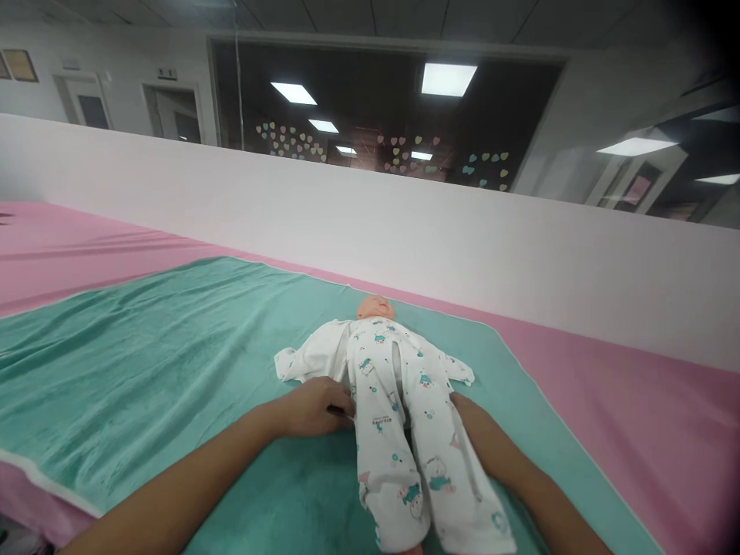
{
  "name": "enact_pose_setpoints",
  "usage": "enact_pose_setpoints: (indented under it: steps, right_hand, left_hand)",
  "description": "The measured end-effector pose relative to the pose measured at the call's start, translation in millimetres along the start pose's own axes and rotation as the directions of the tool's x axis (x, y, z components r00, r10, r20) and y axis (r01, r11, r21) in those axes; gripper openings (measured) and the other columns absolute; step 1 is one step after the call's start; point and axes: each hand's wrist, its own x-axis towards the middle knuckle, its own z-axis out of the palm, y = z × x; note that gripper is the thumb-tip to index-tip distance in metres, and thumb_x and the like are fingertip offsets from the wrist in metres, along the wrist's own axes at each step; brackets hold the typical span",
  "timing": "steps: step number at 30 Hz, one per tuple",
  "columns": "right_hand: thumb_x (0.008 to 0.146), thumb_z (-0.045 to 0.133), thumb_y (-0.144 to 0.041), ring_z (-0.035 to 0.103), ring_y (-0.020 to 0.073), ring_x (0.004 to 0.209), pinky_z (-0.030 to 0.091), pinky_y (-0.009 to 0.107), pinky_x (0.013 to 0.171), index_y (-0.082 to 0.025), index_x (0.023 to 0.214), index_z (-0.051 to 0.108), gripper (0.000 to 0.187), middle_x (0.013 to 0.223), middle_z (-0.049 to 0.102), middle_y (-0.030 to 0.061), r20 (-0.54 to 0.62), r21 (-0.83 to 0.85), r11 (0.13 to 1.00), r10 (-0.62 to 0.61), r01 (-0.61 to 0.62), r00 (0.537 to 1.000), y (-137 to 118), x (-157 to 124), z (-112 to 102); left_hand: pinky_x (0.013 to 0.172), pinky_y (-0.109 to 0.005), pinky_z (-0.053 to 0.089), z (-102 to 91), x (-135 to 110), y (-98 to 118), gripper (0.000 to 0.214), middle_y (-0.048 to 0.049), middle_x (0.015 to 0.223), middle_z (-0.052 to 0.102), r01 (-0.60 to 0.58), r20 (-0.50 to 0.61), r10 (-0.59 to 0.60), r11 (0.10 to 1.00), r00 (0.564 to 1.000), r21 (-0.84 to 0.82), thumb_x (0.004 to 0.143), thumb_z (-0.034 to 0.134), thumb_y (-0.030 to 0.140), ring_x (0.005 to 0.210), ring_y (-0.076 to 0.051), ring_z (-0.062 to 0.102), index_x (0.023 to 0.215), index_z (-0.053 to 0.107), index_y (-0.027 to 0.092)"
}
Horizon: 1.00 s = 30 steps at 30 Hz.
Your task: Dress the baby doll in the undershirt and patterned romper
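Note:
A baby doll point(375, 307) lies on its back with its head away from me. White baby clothes point(381, 401) printed with small cartoon figures cover its body and legs. The sleeves are spread to both sides, and the two trouser legs point toward me. My left hand point(319, 406) is at the left edge of the clothes near the doll's waist, with its fingers curled closed on the fabric. On the other side, my right hand point(461, 405) reaches in beside the clothes. Its fingers are hidden behind the fabric.
A green blanket point(173, 347) with soft folds lies under the doll on a pink surface point(624, 401). Behind it stands a low white wall point(347, 208). Beyond the wall are a dark window point(370, 100) with heart-shaped notes, and doors.

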Motion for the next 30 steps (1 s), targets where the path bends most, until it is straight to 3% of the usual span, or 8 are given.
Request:
enact_pose_setpoints:
  steps: [5,9,13,17,23,25,27,30]
  right_hand:
    - [0.068,0.047,-0.014,0.041,0.0139,0.067,0.035,0.025,0.061,-0.019,0.059,0.041,0.013,0.071,0.047,-0.0011,0.293,-0.261,0.963,0.012,0.068,0.956,-24,-12,-18]
    - [0.071,0.039,-0.009,0.042,0.0131,0.070,0.034,0.024,0.063,-0.018,0.061,0.043,0.015,0.074,0.047,-0.0008,0.381,-0.211,0.973,-0.008,0.095,0.925,-28,-12,-13]
    - [0.074,0.035,-0.006,0.040,0.0124,0.068,0.033,0.024,0.061,-0.019,0.065,0.044,0.018,0.072,0.047,-0.0017,0.320,-0.140,0.982,-0.073,0.124,0.945,-32,-15,3]
    - [0.078,0.037,-0.007,0.042,0.0122,0.070,0.035,0.024,0.063,-0.019,0.073,0.048,0.017,0.078,0.050,-0.0018,0.250,-0.088,0.981,-0.146,0.173,0.957,-39,-20,20]
    - [0.076,0.044,-0.011,0.051,0.0159,0.087,0.042,0.026,0.075,-0.022,0.084,0.059,0.020,0.096,0.057,0.0012,0.356,0.028,0.982,-0.183,0.186,0.916,-41,-19,27]
    - [0.081,0.045,-0.020,0.052,0.0173,0.089,0.043,0.028,0.077,-0.021,0.083,0.060,0.015,0.098,0.058,0.0027,0.294,0.023,0.988,-0.154,0.154,0.943,-31,-12,21]
    - [0.085,0.045,-0.033,0.053,0.0183,0.092,0.041,0.030,0.081,-0.022,0.086,0.060,0.019,0.099,0.060,0.0034,0.071,-0.028,0.997,-0.069,0.071,0.995,-14,-4,10]
    - [0.080,0.050,-0.048,0.054,0.0209,0.095,0.040,0.032,0.081,-0.022,0.094,0.059,0.031,0.101,0.061,0.0042,-0.308,-0.095,0.981,0.133,-0.169,0.942,19,8,-6]
  left_hand:
    - [0.058,-0.022,0.040,-4.7,-5,-1,0.012,0.0012,0.072,0.065,0.107,0.195,-0.066,0.971,0.979,-0.212,0.074,0.062,0.029,0.066,-0.013,0.057,0.073,0.072,0.022]
    - [0.048,-0.022,0.033,-6.9,-5,1,0.031,-0.0001,0.062,0.059,0.173,0.238,-0.095,0.927,0.967,-0.334,0.079,0.056,0.042,0.054,-0.010,0.048,0.065,0.068,0.018]
    - [0.047,-0.021,0.035,0.7,1,3,0.041,0.0013,0.059,0.053,0.272,0.071,-0.272,0.836,0.960,-0.476,0.083,0.045,0.052,0.052,-0.010,0.047,0.065,0.051,0.016]
    - [0.043,-0.019,0.031,9.5,8,-1,0.040,0.0063,0.056,0.041,0.299,-0.145,-0.430,0.796,0.891,-0.526,0.077,0.053,0.055,0.049,-0.009,0.042,0.067,0.036,0.020]
    - [0.047,-0.021,0.033,7.5,13,-12,0.038,0.0058,0.055,0.039,0.325,-0.339,-0.503,0.825,0.795,-0.462,0.082,0.043,0.054,0.050,-0.009,0.040,0.068,0.040,0.019]
    - [0.055,-0.024,0.040,2.4,14,-24,0.032,0.0023,0.067,0.050,0.365,-0.476,-0.495,0.865,0.727,-0.343,0.083,0.042,0.050,0.060,-0.012,0.048,0.077,0.048,0.019]
    - [0.073,-0.030,0.043,-5.5,14,-42,0.027,-0.0039,0.091,0.057,0.454,-0.663,-0.437,0.876,0.608,-0.161,0.082,0.045,0.043,0.083,-0.019,0.053,0.090,0.052,0.019]
    - [0.086,-0.039,0.039,-18.6,9,-67,0.035,-0.0116,0.112,0.053,0.686,-0.773,-0.413,0.726,0.482,0.039,0.078,0.050,0.042,0.108,-0.029,0.045,0.102,0.053,0.017]
